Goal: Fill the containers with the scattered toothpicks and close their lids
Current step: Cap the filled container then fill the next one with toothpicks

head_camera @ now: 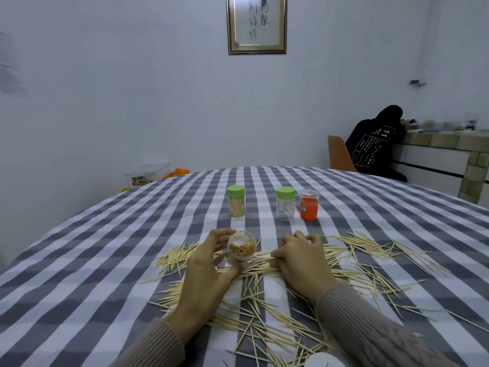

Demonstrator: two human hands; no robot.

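Head view:
Left hand [209,263]: curled round a clear open container [239,251], tilted with its mouth toward the camera, partly filled with toothpicks standing on end; grip closed on the container's wall.
Right hand [301,258]: resting on the pile just right of the container, fingers curled down and pinching a small bundle of toothpicks [260,254] (how many, cannot tell).
Scattered toothpicks [264,313]: spread loose across the checked surface [79,260], under and around both hands, reaching far right and down to the near edge.
Full green-lidded jar [236,201]: upright beyond the hands, lid on, packed with toothpicks.
Second green-lidded jar [285,203]: upright to its right, lid on, only a few picks inside.
Orange container [309,205]: just beside the second jar, clear lid on.
White lid [324,361]: at the near edge, partly cut off.
Background: framed picture [256,23] on the wall; seated person in black [375,144] at far right.
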